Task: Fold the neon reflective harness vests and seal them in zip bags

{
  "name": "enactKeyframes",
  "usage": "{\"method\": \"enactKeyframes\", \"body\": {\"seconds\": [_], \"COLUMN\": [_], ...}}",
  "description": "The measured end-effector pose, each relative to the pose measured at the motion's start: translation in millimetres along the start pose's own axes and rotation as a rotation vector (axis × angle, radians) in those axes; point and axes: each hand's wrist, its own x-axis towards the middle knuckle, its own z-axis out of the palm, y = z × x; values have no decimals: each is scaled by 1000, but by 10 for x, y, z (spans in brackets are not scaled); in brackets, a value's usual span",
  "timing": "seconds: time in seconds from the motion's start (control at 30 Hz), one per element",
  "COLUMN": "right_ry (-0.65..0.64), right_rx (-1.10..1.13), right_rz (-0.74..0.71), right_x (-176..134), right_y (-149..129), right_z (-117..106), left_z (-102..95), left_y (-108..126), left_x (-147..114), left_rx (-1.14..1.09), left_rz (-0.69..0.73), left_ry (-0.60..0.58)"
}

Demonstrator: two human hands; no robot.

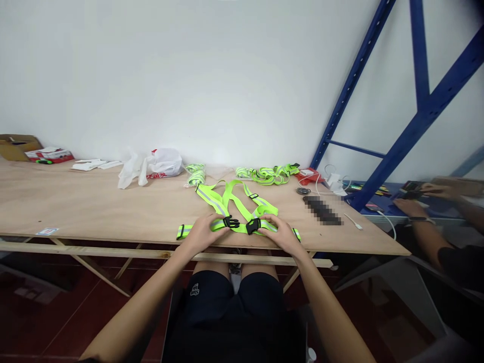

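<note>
A neon-yellow reflective vest (212, 198) made of straps lies spread on the wooden table in front of me. My left hand (204, 233) grips the strap at the pronged half of a black side-release buckle (231, 222). With its fingers closed, my right hand (279, 232) holds the socket half of the buckle (253, 226). The two halves face each other across a small gap, not joined. Black strap sliders show at the vest's ends and on its right shoulder strap.
Along the wall lie a bagged vest (195, 174), loose reflective straps (269, 174), a white plastic bag (165, 162) and boxes (49, 155). A blurred-out dark object (321, 210) and cables lie right. Beyond the blue rack (406, 133), a co-worker's hands (410, 206) are at another table.
</note>
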Motion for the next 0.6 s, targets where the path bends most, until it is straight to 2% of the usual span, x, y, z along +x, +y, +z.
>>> {"method": "enactKeyframes", "body": {"seconds": [0.2,0.33,0.5,0.6], "right_ry": [-23,-54,-16,-8], "right_rx": [-12,-41,-51,-45], "right_rz": [14,40,-33,-25], "right_x": [-28,-31,-15,-18], "right_y": [-25,-15,22,45], "right_z": [-32,-53,-50,-37], "left_z": [120,195,236,249], "left_y": [68,38,-17,-38], "left_x": [178,176,147,132], "left_rx": [-59,-82,-96,-104], "left_rz": [-55,-44,-9,-8], "left_ry": [3,5,6,3]}}
